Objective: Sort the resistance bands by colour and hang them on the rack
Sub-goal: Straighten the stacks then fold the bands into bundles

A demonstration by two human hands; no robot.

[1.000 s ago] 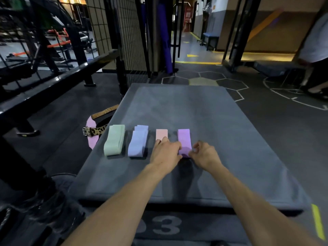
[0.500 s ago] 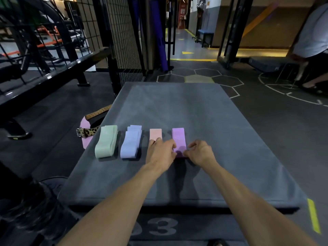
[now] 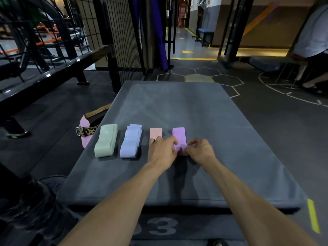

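Folded resistance bands lie in a row on a grey padded box (image 3: 204,121): a green pile (image 3: 106,141), a blue pile (image 3: 131,141), a pink one (image 3: 155,133) and a purple one (image 3: 179,137). My left hand (image 3: 162,150) covers the near end of the pink band, its fingertips on the purple band's left edge. From the right, my right hand (image 3: 200,150) pinches the purple band's near end. A black metal rack (image 3: 53,68) runs along the left side.
A leopard-print belt with a pink lining (image 3: 85,131) lies on the floor beside the box's left edge. A wire-mesh panel (image 3: 122,32) and purple posts (image 3: 159,32) stand behind the box. A seated person (image 3: 312,47) is at the far right.
Both hands stay at the purple band's near end. My left fingers have spread further onto it and my right fingers have closed on its edge. The camera view has shifted slightly.
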